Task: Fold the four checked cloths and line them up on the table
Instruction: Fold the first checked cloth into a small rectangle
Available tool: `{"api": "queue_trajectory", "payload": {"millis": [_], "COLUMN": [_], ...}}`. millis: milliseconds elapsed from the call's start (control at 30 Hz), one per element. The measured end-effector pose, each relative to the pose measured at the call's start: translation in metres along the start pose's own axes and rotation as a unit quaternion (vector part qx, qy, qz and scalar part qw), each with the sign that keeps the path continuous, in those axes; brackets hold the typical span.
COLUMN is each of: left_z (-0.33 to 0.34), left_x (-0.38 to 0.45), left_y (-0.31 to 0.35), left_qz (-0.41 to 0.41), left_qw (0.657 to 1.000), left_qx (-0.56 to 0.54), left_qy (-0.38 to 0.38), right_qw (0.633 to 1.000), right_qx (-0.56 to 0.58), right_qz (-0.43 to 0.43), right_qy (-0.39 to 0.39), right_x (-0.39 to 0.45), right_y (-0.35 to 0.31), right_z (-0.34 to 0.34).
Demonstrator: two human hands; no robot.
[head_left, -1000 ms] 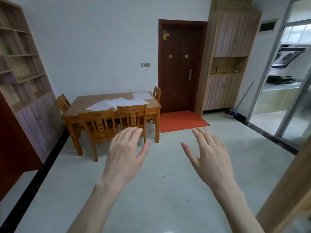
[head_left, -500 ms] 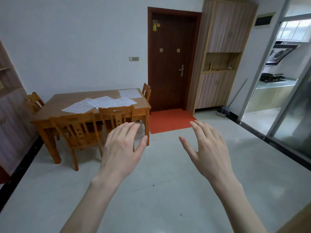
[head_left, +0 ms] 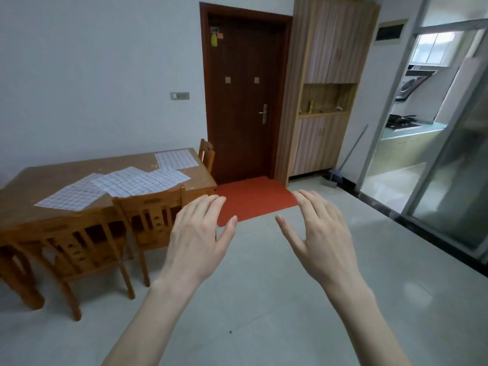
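**Nothing folded yet; person short of the table, hands empty**

Progress: none of the folding is started, by the look of it. The four checked cloths all lie flat and unfolded on the wooden table [head_left: 34,180]. Three of them sprawl across the middle of the top, overlapping at their edges: the left cloth [head_left: 71,195], the middle cloth [head_left: 126,182], and a third cloth [head_left: 169,177] tucked against it on the right. The fourth cloth [head_left: 176,159] lies apart near the far right corner, just beyond the third. No tidy row of folded cloths is visible anywhere.

Hands: the left hand [head_left: 196,233] and right hand [head_left: 320,233] are both raised in front of the body, fingers straight and lightly spread, holding nothing and touching nothing. They hang over bare floor, well apart from the cloths.

Left to do, as I judge it: reach the table, fold each cloth in turn, then set all four in a line. Two wooden chairs, the near chair [head_left: 71,249] and the second chair [head_left: 155,215], stand along the near edge of the table and may hinder reach.

Containers: no basket, tray or box on the table. A tall cabinet [head_left: 330,48] beside the dark door [head_left: 245,101] has an open niche with a small bottle-like item and some scraps inside; too small to identify.
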State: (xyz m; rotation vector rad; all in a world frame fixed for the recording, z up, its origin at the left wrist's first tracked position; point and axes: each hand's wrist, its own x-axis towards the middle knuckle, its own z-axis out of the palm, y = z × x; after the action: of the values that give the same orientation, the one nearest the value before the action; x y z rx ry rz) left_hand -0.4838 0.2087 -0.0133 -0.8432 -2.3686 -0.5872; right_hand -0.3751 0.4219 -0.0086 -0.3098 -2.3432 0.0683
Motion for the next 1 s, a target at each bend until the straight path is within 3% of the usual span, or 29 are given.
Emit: {"api": "queue_trajectory", "payload": {"millis": [533,1000], "left_z": [0.183,0.329], "left_x": [0.207,0.391], "left_y": [-0.039,-0.062], "left_qz": [0.007,-0.051], "left_qw": [1.000,0.999], "left_qx": [0.001,0.015], "left_qy": [-0.012,0.001], "right_qw": [1.000,0.996], "right_qx": [0.008,0.071], "right_qz": [0.000,-0.010], "right_qy": [-0.029,-0.056], "right_x": [0.167,0.342], "right_y": [0.110,0.212], "right_z": [0.179,0.336]}}
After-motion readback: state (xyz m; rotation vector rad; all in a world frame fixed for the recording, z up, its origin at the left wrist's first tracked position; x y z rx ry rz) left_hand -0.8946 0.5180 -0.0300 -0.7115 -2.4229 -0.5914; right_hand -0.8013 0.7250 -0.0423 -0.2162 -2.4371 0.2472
